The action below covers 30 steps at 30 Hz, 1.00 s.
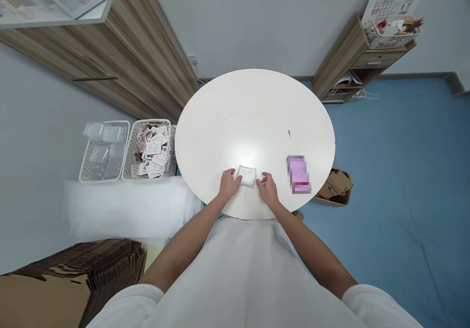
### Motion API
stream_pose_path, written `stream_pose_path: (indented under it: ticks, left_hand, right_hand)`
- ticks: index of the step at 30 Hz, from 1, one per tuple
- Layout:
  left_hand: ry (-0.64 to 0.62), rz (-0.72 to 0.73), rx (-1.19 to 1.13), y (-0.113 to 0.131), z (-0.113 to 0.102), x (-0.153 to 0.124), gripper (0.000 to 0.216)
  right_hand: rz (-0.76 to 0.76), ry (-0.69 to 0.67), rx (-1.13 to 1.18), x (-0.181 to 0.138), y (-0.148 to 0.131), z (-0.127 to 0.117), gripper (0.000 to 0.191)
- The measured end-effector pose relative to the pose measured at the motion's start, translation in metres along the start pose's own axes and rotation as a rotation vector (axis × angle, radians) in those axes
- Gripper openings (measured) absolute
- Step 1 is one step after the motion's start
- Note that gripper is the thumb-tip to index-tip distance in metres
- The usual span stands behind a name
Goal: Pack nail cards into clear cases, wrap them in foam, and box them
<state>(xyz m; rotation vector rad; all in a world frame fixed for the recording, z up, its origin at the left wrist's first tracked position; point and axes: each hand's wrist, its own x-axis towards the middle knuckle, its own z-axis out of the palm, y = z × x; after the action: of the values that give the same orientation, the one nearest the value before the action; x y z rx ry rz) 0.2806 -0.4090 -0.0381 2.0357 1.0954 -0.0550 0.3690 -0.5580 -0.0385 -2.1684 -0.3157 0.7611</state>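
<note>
A small, flat white padded packet, roughly square, lies near the front edge of the round white table. At its left edge is my left hand, with the thumb pressed on the packet's lower left side and the fingers curled beside it. My right hand rests just off the right edge, thumb and fingers apart, the thumb tip close to the packet. What is inside the packet cannot be made out. To the right, a pink and purple rectangular item lies on the table, its surface blurred out.
Left of the table stand a basket of clear plastic boxes and a basket of printed cards. White wrapping sheets and folded cardboard lie nearer me. A carton of brown boxes sits on the floor at right.
</note>
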Motion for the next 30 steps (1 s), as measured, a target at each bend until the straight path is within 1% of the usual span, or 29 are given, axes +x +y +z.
stream_pose_path:
  ticks: [2, 3, 6, 9, 11, 13, 15, 18, 22, 26, 30]
  left_hand:
    - [0.050, -0.072, 0.034, 0.001, -0.002, -0.004, 0.046]
    - [0.052, -0.114, 0.038, 0.002, -0.002, -0.005, 0.046]
    - [0.012, -0.197, -0.046, 0.004, 0.000, -0.007, 0.039]
    - [0.027, -0.188, -0.141, 0.006, 0.004, -0.007, 0.025]
    - [0.050, -0.184, -0.171, 0.005, 0.007, -0.007, 0.020]
    - [0.067, -0.189, -0.208, 0.003, 0.008, -0.008, 0.019]
    - [0.077, -0.193, -0.253, 0.001, 0.008, -0.010, 0.022]
    - [0.097, -0.178, -0.297, -0.003, 0.008, -0.015, 0.026]
    - [0.104, -0.130, -0.300, -0.008, 0.007, -0.017, 0.015]
    - [0.136, -0.125, -0.290, -0.020, -0.006, -0.009, 0.016]
    - [0.163, -0.092, -0.263, -0.042, -0.032, 0.005, 0.023]
  right_hand:
    - [0.072, -0.074, 0.009, -0.002, -0.001, -0.002, 0.042]
    - [0.091, -0.096, 0.006, -0.001, -0.002, -0.002, 0.040]
    - [0.066, -0.093, -0.026, 0.006, -0.004, 0.003, 0.032]
    - [0.003, -0.091, -0.013, 0.014, -0.003, 0.009, 0.025]
    - [-0.018, -0.111, 0.023, 0.018, -0.001, 0.012, 0.025]
    - [-0.029, -0.131, 0.053, 0.020, 0.000, 0.013, 0.025]
    - [-0.042, -0.145, 0.062, 0.019, 0.000, 0.012, 0.025]
    - [-0.077, -0.134, 0.038, 0.016, -0.001, 0.013, 0.021]
    - [-0.118, -0.137, 0.020, 0.014, -0.006, 0.019, 0.025]
    - [-0.132, -0.176, 0.029, 0.017, -0.021, 0.037, 0.030]
    - [-0.125, -0.191, 0.023, 0.024, -0.049, 0.065, 0.030]
